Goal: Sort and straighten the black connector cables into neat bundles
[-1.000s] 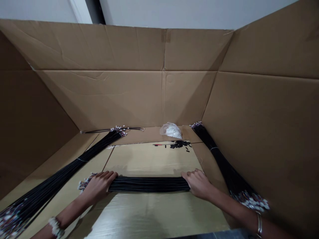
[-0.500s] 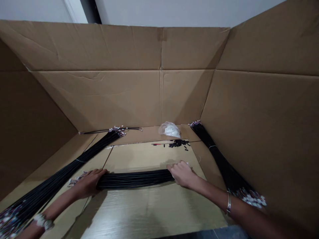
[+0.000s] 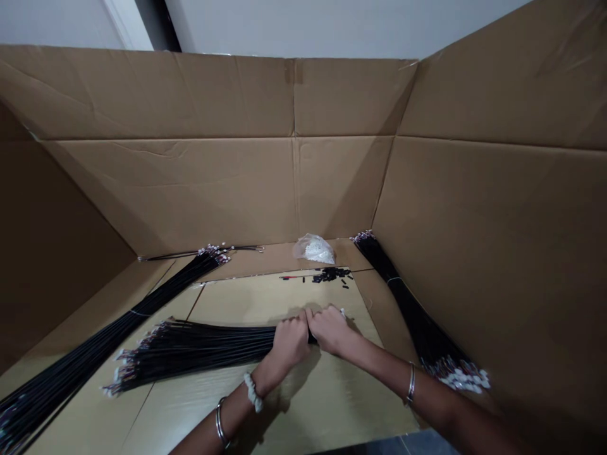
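Observation:
A bundle of black cables [image 3: 213, 344] lies across the board, its left end fanned out into coloured wires with white connectors. My left hand [image 3: 290, 338] is wrapped round the bundle towards its right end. Right beside it, my right hand [image 3: 329, 328] grips the same bundle, and the two hands touch. A bit of white connector shows past the right hand; the rest of that end is hidden by the fingers.
Tied cable bundles lie on the left [image 3: 142, 309] and on the right [image 3: 396, 287]. Behind the hands are small black sleeve-like pieces [image 3: 332, 275] and a clear bag of white parts [image 3: 317, 250]. Tall cardboard walls [image 3: 213, 183] enclose the board [image 3: 246, 291].
My left hand has slid right along the bundle until it meets my right hand. The bundle's left part, held together before, now spreads out. The view has shifted slightly.

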Available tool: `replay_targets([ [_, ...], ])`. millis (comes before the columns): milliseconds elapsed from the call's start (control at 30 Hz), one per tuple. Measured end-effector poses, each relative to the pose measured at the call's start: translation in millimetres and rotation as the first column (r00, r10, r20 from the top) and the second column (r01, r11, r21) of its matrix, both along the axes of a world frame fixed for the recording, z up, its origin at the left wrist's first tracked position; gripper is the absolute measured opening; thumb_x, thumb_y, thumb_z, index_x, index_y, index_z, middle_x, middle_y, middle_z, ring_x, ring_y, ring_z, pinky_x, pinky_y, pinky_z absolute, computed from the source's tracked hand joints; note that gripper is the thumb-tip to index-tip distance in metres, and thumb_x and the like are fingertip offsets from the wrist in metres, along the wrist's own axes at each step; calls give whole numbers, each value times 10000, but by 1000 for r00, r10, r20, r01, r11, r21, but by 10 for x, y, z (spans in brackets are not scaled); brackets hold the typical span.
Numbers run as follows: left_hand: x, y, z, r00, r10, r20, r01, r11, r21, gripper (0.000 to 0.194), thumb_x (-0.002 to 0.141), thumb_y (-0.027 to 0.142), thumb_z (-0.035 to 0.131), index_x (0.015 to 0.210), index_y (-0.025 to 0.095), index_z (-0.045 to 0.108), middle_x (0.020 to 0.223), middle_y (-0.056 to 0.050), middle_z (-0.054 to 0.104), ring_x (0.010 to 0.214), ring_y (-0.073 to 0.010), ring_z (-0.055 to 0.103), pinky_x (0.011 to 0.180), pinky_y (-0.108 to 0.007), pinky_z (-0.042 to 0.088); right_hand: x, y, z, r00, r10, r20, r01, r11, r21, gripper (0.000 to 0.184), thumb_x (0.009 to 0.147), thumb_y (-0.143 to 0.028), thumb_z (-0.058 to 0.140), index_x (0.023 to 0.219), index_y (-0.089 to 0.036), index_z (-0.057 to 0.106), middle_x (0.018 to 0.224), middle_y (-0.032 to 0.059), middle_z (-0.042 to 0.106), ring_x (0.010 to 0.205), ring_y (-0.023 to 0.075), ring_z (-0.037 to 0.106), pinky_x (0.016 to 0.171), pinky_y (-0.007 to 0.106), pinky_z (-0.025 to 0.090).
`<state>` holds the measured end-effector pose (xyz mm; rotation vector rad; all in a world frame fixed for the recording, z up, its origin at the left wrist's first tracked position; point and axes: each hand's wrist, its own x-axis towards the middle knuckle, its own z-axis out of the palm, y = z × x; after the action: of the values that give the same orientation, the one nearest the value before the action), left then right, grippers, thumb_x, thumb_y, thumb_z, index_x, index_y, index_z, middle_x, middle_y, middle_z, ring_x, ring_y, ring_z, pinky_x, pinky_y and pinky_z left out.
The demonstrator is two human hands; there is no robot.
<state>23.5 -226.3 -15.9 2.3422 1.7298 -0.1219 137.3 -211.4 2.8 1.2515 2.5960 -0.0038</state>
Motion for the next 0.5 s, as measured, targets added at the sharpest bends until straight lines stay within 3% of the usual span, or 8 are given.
replay_targets([
  [133,-64,18,-29,999,-16,-29,15,1000,-25,375,733,104,539,1101,109,609,1024,-189,695,955,-323,676,793,-371,497,55,-63,-20,1000,-2,3,2,998,64,587,765,-73,645,1322,-68,460,1002,192,713,991,295,661,971,472,421],
  [233,-93,7,-36,999,-18,-39,18,1000,10,428,736,120,539,1161,124,586,1011,-180,702,942,-321,684,774,-367,505,133,-111,-4,999,-39,-12,40,987,155,446,834,-92,581,1276,-105,522,1103,210,687,1141,323,582,1049,547,323],
  [333,-89,8,-8,999,-29,-39,30,999,21,398,736,127,534,1129,130,599,968,-175,715,917,-323,695,745,-361,508,209,-116,55,998,-67,-19,68,990,122,380,849,-77,536,1227,-104,562,1088,195,694,1108,300,596,1064,529,305],
  [500,-80,12,83,999,-13,-41,14,999,33,325,754,148,536,1072,144,602,934,-166,723,903,-311,703,728,-346,500,248,-63,164,998,-31,-56,33,999,34,334,792,-84,593,1126,-85,603,1040,187,697,982,275,645,987,435,384],
])
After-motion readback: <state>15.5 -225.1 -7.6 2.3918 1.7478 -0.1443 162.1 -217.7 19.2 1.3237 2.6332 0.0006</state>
